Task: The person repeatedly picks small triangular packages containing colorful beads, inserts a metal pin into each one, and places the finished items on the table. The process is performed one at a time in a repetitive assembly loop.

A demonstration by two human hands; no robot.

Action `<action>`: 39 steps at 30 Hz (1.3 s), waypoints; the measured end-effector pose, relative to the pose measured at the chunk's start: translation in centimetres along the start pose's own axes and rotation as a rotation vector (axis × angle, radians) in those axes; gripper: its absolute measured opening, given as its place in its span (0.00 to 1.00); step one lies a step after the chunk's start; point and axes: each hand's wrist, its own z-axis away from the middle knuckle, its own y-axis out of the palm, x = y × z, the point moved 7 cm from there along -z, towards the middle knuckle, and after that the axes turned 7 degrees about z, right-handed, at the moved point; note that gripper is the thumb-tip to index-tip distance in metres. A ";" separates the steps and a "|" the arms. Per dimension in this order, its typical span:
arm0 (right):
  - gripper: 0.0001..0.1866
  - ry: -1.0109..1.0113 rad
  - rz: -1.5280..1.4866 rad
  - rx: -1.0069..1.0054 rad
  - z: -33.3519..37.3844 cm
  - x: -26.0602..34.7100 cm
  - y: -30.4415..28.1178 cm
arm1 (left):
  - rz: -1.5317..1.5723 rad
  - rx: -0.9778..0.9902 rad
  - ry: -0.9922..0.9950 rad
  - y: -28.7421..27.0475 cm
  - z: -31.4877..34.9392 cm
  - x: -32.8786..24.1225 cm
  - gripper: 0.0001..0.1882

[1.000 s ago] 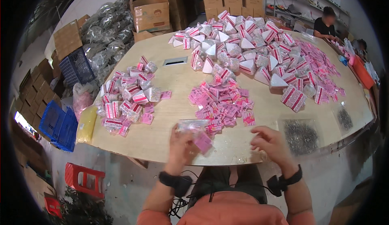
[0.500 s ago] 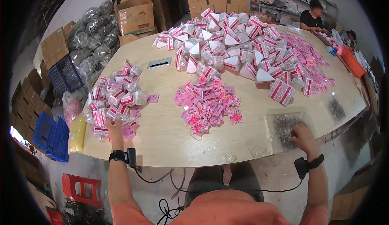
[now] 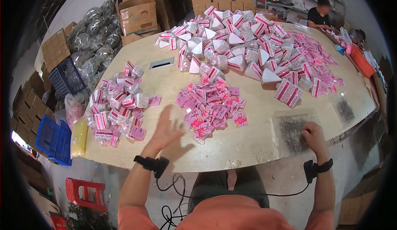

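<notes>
My left hand [image 3: 164, 130] hovers over the table with its fingers spread and nothing in them. It is just left of a heap of pink printed cards [image 3: 209, 110]. Farther left lies a small pile of clear bags [image 3: 120, 97] with pink-and-white striped pieces, some with pink cards by them. My right hand [image 3: 315, 137] is at the right edge of a shallow clear tray [image 3: 276, 132] full of small dark metal pieces [image 3: 291, 134]. Its fingers are curled together, and whatever they hold is too small to make out.
A big mound of bagged wedge-shaped pieces [image 3: 235, 39] covers the far table, with more pink cards [image 3: 312, 50] beside it. A second small clear tray [image 3: 343, 110] stands at right. Another person [image 3: 318, 14] sits at the far right. Blue crates [image 3: 53, 139] and a red stool [image 3: 86, 192] are left.
My left hand has left the pile of bags at left and moved right toward the card heap, opening out. My right hand has shifted slightly at the tray's right edge.
</notes>
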 end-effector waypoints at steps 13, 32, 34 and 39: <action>0.03 0.194 -0.306 -0.118 0.4 -2.8 -0.5 | -0.445 0.217 -0.227 9.1 -8.3 0.8 0.57; 0.02 0.091 -0.209 -0.084 -0.2 0.1 -2.2 | -0.295 0.114 0.054 13.0 -6.4 -5.7 0.38; 0.02 0.070 -0.217 -0.110 -0.2 0.2 -2.5 | -0.239 0.133 0.154 13.1 -4.5 -5.9 0.33; 0.01 0.227 -0.500 -0.092 0.0 0.1 -2.3 | -0.102 0.260 0.145 14.5 -1.1 -6.6 0.26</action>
